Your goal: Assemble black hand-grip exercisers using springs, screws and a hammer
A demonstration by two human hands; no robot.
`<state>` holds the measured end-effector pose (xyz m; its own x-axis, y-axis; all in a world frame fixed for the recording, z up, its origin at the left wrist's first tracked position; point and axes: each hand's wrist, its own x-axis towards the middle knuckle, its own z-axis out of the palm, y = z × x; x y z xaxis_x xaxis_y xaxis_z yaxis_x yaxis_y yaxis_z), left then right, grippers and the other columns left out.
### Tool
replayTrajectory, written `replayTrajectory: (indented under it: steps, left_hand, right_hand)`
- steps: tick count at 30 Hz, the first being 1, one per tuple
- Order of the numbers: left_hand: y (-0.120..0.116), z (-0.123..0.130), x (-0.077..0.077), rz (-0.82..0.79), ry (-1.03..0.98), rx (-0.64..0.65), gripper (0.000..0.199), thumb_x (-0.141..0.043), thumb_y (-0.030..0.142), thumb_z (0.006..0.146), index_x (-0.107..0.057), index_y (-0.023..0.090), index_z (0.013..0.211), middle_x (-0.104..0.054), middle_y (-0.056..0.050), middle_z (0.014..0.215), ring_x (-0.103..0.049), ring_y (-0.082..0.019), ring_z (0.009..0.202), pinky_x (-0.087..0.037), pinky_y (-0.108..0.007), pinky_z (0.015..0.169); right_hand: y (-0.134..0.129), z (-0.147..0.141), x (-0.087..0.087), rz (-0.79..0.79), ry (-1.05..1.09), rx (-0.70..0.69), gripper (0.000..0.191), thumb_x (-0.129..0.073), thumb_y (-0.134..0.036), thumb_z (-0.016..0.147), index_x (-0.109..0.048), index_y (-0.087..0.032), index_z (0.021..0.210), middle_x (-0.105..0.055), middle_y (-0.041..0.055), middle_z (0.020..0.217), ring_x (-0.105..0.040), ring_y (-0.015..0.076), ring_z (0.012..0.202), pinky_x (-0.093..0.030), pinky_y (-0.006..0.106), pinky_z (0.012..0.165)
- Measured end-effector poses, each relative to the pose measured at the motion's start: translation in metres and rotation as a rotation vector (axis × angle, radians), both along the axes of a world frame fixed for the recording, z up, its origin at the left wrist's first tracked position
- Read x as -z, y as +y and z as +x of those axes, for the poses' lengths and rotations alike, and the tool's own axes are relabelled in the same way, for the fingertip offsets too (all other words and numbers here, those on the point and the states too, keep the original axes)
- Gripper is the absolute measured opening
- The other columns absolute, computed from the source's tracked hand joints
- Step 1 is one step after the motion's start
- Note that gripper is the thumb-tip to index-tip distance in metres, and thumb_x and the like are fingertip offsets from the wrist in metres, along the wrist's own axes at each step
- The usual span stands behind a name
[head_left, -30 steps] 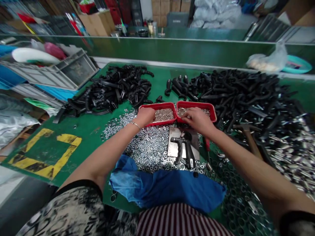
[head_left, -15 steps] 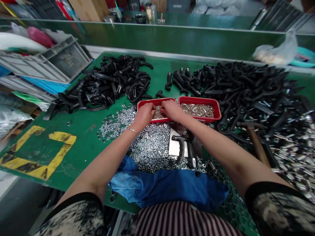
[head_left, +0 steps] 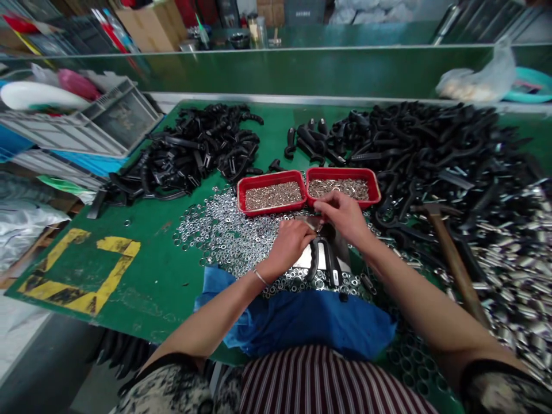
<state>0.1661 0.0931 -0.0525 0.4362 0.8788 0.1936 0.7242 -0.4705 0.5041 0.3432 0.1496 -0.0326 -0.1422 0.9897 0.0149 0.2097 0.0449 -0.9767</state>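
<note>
My left hand [head_left: 290, 242] is at the top of a black handle part [head_left: 314, 261] on a metal plate [head_left: 304, 259], its fingers closed near the part's upper end. Just to the right, my right hand [head_left: 342, 214] is pinched above the same spot; whatever lies between its fingertips is too small to name. A second black part [head_left: 333, 264] lies beside the first. Behind the hands stand two red trays, the left one [head_left: 271, 211] full of small metal pieces, the right one [head_left: 371, 187] holding similar pieces and a ring. Metal rings [head_left: 233, 236] surround the plate.
Piles of black handles lie at the back left [head_left: 185, 152] and right [head_left: 414, 138]. A hammer [head_left: 457, 264] rests at the right beside metal cylinders [head_left: 526, 287]. Blue cloth [head_left: 302, 325] lies along the front edge. A grey crate [head_left: 116, 118] stands at the left.
Both hands have left the left red tray and come down to the black parts on the plate. The view has shifted slightly.
</note>
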Motion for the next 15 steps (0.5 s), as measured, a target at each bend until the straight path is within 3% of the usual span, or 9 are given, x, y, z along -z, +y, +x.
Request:
replayTrajectory:
  steps: [3, 7, 11, 15]
  left_hand:
    - [0.002, 0.007, 0.004, 0.031, 0.043, 0.002, 0.017, -0.057, 0.032, 0.1, -0.068, 0.02, 0.094, -0.07, -0.004, 0.097, -0.059, -0.022, 0.1, -0.039, -0.04, 0.094]
    - [0.001, 0.013, 0.004, 0.096, 0.147, 0.013, 0.023, -0.053, 0.034, 0.101, -0.069, 0.018, 0.097, -0.07, -0.006, 0.098, -0.058, -0.024, 0.099, -0.038, -0.041, 0.091]
    - [-0.001, 0.013, 0.01, 0.227, 0.259, 0.129, 0.027, -0.045, 0.028, 0.104, -0.068, 0.017, 0.107, -0.07, -0.01, 0.107, -0.057, -0.026, 0.102, -0.037, -0.043, 0.093]
    - [-0.003, 0.004, 0.019, 0.279, 0.218, 0.206, 0.027, -0.044, 0.024, 0.104, -0.067, 0.015, 0.115, -0.07, -0.01, 0.114, -0.057, -0.024, 0.103, -0.038, -0.041, 0.095]
  right_hand:
    - [-0.038, 0.038, 0.012, -0.049, -0.019, 0.058, 0.02, -0.069, -0.04, 0.085, -0.062, -0.023, 0.091, -0.07, 0.0023, 0.086, -0.067, 0.0176, 0.065, -0.055, 0.036, 0.067]
    - [-0.067, 0.066, 0.019, -0.089, -0.043, 0.008, 0.02, -0.068, -0.041, 0.087, -0.06, -0.024, 0.095, -0.07, 0.0018, 0.082, -0.071, 0.0207, 0.072, -0.057, 0.039, 0.073]
    - [-0.077, 0.067, 0.014, -0.126, 0.013, -0.026, 0.023, -0.07, -0.042, 0.087, -0.06, -0.024, 0.096, -0.072, 0.0029, 0.087, -0.072, 0.0205, 0.073, -0.057, 0.037, 0.072]
    - [-0.076, 0.057, 0.012, -0.146, -0.002, -0.058, 0.023, -0.07, -0.044, 0.087, -0.061, -0.022, 0.088, -0.071, 0.0025, 0.077, -0.071, 0.0203, 0.068, -0.055, 0.036, 0.07]
